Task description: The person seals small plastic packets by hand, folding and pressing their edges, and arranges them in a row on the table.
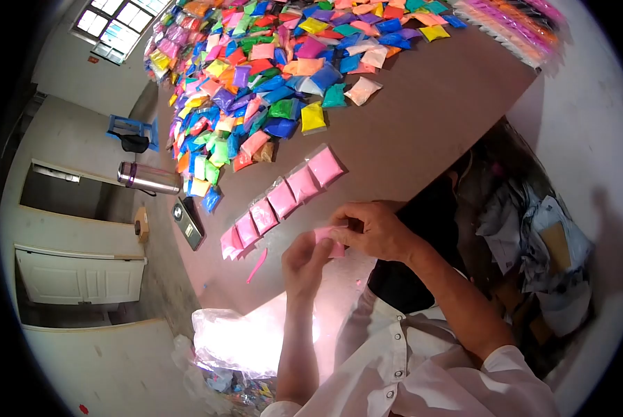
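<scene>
I'm pinching a smooth pink plastic packet (pixel 338 249) between left grip (pixel 304 263) and right grip (pixel 377 231), both nearly closed, long axis kinda hiding.

packet row (pixel 281 199) on table (pixel 422 118) | packet pile (pixel 270 82) behind row | phone (pixel 188 224) left of row (bottle (pixel 152 179) just beyond phone)

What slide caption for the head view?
Bare left hand and right hand hold a pink plastic packet beside a row of pink packets, near multicoloured packets heaped on a brown table.
</scene>
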A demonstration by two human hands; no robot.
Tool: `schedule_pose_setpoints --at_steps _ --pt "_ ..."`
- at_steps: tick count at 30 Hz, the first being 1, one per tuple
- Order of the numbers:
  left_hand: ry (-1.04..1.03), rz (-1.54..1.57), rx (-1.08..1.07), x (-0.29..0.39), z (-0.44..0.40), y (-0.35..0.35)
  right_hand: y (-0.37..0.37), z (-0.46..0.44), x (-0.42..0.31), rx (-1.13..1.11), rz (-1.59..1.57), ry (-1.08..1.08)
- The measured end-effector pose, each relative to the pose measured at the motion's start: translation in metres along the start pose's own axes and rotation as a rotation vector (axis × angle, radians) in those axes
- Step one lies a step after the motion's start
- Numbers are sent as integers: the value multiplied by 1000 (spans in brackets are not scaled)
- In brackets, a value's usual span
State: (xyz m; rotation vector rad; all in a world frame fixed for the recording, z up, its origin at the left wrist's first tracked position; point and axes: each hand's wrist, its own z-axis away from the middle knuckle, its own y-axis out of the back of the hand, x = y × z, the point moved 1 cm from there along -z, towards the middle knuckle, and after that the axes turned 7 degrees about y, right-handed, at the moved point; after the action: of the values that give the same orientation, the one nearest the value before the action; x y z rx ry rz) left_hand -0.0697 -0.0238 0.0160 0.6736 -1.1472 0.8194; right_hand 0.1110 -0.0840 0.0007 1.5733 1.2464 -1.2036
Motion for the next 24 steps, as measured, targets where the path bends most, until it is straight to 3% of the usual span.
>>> schedule_pose_setpoints --at_steps 11,16,24 --pt "9 3 92 -4 -6 -3 1 1 2 0 59 6" --pt "-17 207 154 6 -6 -15 6 2 -7 1 38 -48" --pt "-19 109 117 -8 -14 4 5 0 -8 -20 128 -45"
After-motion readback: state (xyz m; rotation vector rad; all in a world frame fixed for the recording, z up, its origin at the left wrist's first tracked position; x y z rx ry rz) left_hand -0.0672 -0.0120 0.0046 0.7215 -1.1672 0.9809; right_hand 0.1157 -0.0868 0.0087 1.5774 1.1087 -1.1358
